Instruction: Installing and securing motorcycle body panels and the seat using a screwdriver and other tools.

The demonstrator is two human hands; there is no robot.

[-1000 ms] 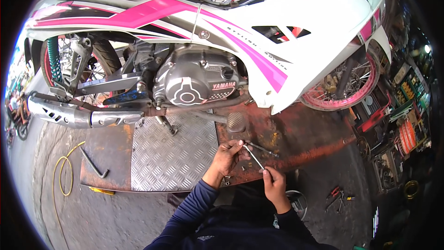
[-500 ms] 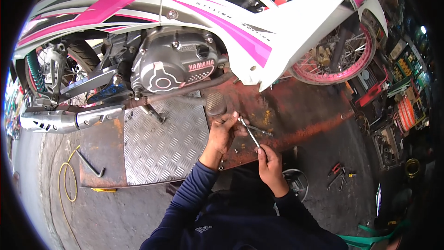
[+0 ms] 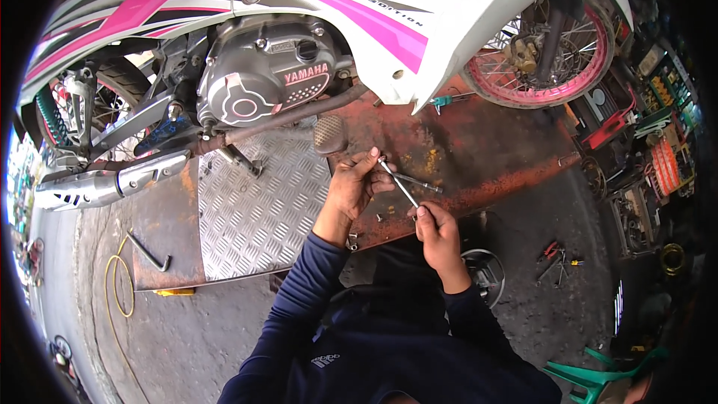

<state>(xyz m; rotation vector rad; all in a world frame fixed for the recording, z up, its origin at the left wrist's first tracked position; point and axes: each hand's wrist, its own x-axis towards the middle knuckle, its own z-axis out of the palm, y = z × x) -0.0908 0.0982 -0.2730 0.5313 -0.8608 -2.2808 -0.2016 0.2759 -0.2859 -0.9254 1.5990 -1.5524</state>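
Above the rust-red platform (image 3: 493, 161), my hands meet at a slim silver metal rod (image 3: 402, 186) with a rounded head at its upper end. My right hand (image 3: 440, 236) pinches the lower end between thumb and fingers. My left hand (image 3: 353, 188) is closed, with its thumb and fingertips at the head end. A second metal rod tool (image 3: 420, 182) with a socket-like tip points right from beside my left fingers; I cannot tell whether it is held or lies on the platform. Small metal hardware (image 3: 352, 241) sits near my left wrist.
A white and pink motorcycle (image 3: 247, 82) stands across the far side, its footpeg (image 3: 329, 136) close beyond my left hand. Treaded metal plate (image 3: 254, 224) covers the left platform. Pliers and other tools (image 3: 555, 262) lie on the floor at right. A yellow hose (image 3: 117, 284) curls at left.
The view has shifted, so motorcycle and platform appear higher. Both hands keep hold of the slim metal rod in nearly the same pose. A teal-handled tool now shows beneath the motorcycle's front.
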